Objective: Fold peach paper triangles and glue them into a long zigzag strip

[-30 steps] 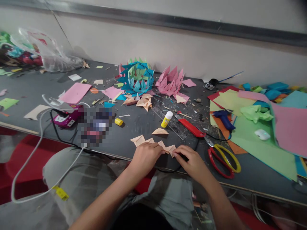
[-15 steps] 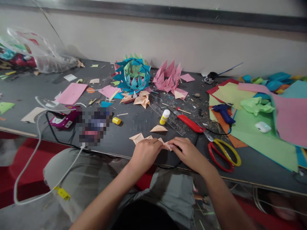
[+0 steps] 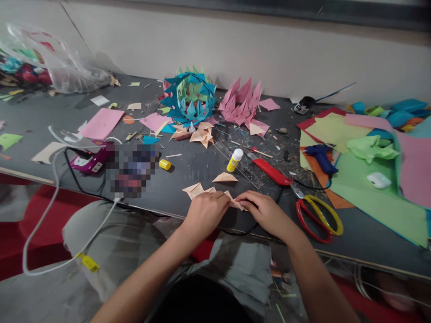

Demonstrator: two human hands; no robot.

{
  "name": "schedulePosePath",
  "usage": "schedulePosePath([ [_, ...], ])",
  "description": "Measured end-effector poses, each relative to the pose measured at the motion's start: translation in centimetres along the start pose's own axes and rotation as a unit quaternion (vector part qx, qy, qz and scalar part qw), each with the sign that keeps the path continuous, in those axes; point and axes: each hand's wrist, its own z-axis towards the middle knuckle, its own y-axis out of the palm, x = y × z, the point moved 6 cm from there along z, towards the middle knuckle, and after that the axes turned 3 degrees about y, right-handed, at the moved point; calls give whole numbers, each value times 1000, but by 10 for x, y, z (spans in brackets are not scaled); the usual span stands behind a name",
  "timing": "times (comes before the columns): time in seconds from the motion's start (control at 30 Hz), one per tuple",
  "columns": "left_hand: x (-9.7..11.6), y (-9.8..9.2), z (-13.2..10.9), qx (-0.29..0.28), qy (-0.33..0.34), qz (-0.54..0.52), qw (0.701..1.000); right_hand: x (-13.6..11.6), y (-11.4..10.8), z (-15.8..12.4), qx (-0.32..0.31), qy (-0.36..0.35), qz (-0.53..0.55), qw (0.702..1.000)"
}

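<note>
The peach paper strip (image 3: 193,190) is lying near the front edge of the dark table (image 3: 197,158), its folded points showing to the left of the person's two hands. The left hand (image 3: 206,210) is covering its middle with bent fingers; that grip is hiding its own underside, so how tightly it is closing cannot be told. The right hand (image 3: 264,210) is pinching the strip's right end, its grip nearly closed, with thumb and forefinger meeting on the paper.

Just behind the strip, a loose folded piece (image 3: 225,177) is resting on the table, and an uncapped glue stick (image 3: 235,160) is standing upright beyond it, its yellow cap (image 3: 164,164) lying on its side farther left. A red-handled cutter (image 3: 272,171) and scissors (image 3: 318,220) are lying to the right, near coloured sheets (image 3: 380,211) that are carrying a blue glue gun (image 3: 321,158) and a white case (image 3: 379,180).

Scraps and dark specks are littering the tabletop. Toward the back, a blue paper ring (image 3: 190,117) and a pink paper ring (image 3: 239,105) are standing before a pale wall (image 3: 269,49), where a dark rail (image 3: 336,13) is running along the top. A plastic bag (image 3: 63,72) is slumping at the far left, and red seating (image 3: 43,215) is showing below the table.
</note>
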Motion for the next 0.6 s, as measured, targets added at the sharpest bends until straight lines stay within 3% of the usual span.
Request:
schedulePosePath([
  [0.27, 1, 0, -1, 25, 8, 8, 1000, 1, 6, -2, 8, -3, -57, 998],
  [0.43, 3, 0, 0, 27, 8, 4, 1000, 4, 6, -8, 48, -14, -42, 998],
  [0.6, 3, -1, 0, 35, 12, 12, 999, 8, 8, -6, 48, 13, -43, 998],
])
